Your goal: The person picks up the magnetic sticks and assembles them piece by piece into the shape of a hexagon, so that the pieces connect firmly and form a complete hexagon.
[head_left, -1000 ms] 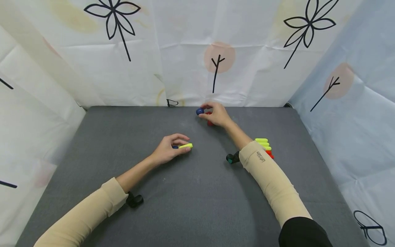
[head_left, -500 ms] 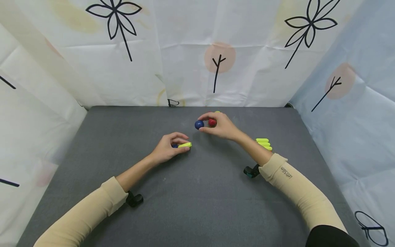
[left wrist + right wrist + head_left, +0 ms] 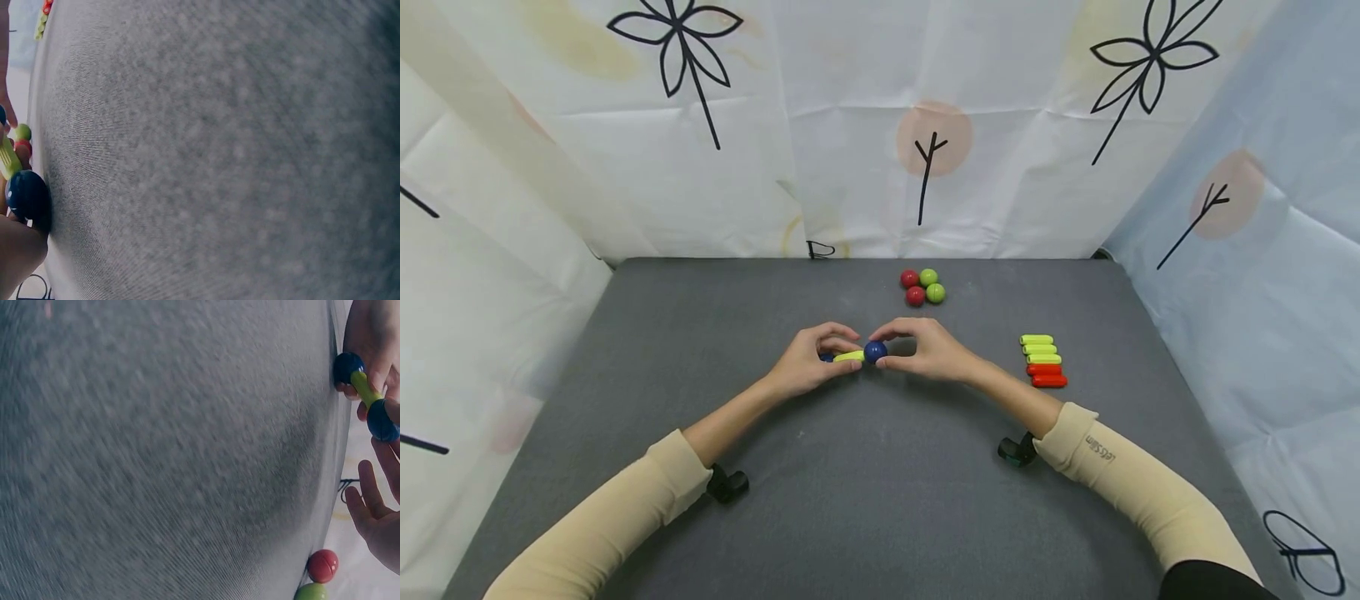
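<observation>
One yellow stick [image 3: 852, 355] lies slightly aslant over the grey table [image 3: 880, 492], and we grip it with the left hand [image 3: 800, 365]; the first blue ball [image 3: 347, 367] sits at its left end. With the right hand [image 3: 932, 350] we pinch the second blue ball [image 3: 875, 352] between thumb and fingers at the stick's right end, where the two appear to touch. We judge the step in hand to be joining this ball to the stick; whether it is fully seated, we cannot tell. The next move probably calls for a straight push along the stick against a firm left hand. The stick looks bright, slim and lightly ridged; both blue balls look dark and glossy. Beyond the stick, slightly to its right, rest two red balls [image 3: 915, 297] and two green balls [image 3: 936, 293]; well to its right, three loose yellow sticks [image 3: 1040, 350] and two red sticks [image 3: 1048, 381] lie in a row.
</observation>
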### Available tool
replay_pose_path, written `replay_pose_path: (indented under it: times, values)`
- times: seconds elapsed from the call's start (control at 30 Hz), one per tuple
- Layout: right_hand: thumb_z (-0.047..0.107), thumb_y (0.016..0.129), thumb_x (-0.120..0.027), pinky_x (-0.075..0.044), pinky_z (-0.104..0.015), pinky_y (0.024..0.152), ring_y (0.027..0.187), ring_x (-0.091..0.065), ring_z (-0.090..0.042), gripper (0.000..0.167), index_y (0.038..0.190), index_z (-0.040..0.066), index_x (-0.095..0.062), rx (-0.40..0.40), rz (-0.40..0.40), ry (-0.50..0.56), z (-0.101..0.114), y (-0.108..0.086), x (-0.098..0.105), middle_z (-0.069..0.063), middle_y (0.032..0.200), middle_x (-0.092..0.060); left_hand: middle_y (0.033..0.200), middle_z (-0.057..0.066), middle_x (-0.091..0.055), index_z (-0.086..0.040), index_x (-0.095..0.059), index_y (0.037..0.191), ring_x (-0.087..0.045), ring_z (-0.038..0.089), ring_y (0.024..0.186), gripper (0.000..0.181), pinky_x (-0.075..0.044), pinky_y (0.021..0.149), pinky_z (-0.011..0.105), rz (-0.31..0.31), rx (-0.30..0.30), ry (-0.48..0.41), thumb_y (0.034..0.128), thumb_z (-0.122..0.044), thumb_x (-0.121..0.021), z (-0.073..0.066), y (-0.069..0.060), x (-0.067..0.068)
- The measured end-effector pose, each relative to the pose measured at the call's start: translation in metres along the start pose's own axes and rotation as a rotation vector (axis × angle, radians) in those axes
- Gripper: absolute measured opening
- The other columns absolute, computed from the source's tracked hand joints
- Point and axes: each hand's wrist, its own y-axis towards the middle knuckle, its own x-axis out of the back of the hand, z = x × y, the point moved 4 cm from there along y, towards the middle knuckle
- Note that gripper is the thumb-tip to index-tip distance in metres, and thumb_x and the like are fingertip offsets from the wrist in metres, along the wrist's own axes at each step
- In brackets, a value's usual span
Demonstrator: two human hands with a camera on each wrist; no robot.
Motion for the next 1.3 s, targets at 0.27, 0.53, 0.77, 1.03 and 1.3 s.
replay_pose_path:
  times: [0.27,0.53,0.77,1.03,1.3]
  values:
    - [0.019,0.095,-0.086,-0.056,-0.052,0.11,0.118,-0.072,-0.029,0.038,0.13,0.009,-0.076,0.0,-0.027,-0.008,0.003,-0.001,-0.003,-0.009,0.125,-0.078,0.122,0.012,-0.083,-0.002,-0.066,0.135,-0.079,0.028,0.116,0.045,-0.056,0.096,0.026,0.011,-0.035,-0.006,0.0955,-0.013,-0.085,-0.005,0.003,-0.001]
    - [0.011,0.094,-0.085,-0.064,-0.045,0.096,0.101,-0.079,-0.025,0.033,0.126,0.006,-0.078,-0.074,-0.054,0.08,0.003,-0.004,-0.003,-0.012,0.12,-0.082,0.12,0.014,-0.083,-0.006,-0.069,0.131,-0.08,0.026,0.112,0.043,-0.063,0.093,0.031,0.028,-0.044,0.001,0.0929,-0.013,-0.088,-0.01,0.007,-0.005]
    - [0.005,0.096,-0.082,-0.06,-0.025,0.08,0.106,-0.083,-0.031,0.024,0.12,0.003,-0.078,-0.124,-0.089,0.202,0.001,-0.012,-0.005,-0.017,0.121,-0.08,0.118,0.013,-0.082,-0.008,-0.071,0.13,-0.08,0.024,0.108,0.045,-0.064,0.092,0.035,0.025,-0.047,0.023,0.0904,-0.016,-0.091,-0.009,0.01,-0.009]
    - [0.0,0.099,-0.077,-0.064,-0.035,0.099,0.114,-0.079,-0.038,0.025,0.123,-0.002,-0.073,-0.094,-0.077,0.265,-0.005,-0.026,0.009,-0.023,0.124,-0.078,0.123,0.012,-0.08,-0.008,-0.072,0.129,-0.078,0.023,0.11,0.047,-0.063,0.097,0.041,0.023,-0.063,0.052,0.0887,-0.021,-0.093,-0.012,0.011,-0.014]
    - [0.0,0.098,-0.078,-0.061,-0.022,0.09,0.105,-0.079,-0.018,0.025,0.122,-0.003,-0.074,-0.141,-0.16,0.196,-0.039,-0.065,0.074,-0.029,0.122,-0.076,0.124,0.008,-0.082,-0.01,-0.071,0.13,-0.079,0.022,0.113,0.048,-0.06,0.097,0.039,0.027,-0.055,0.108,0.0886,-0.023,-0.093,-0.011,0.01,-0.011]
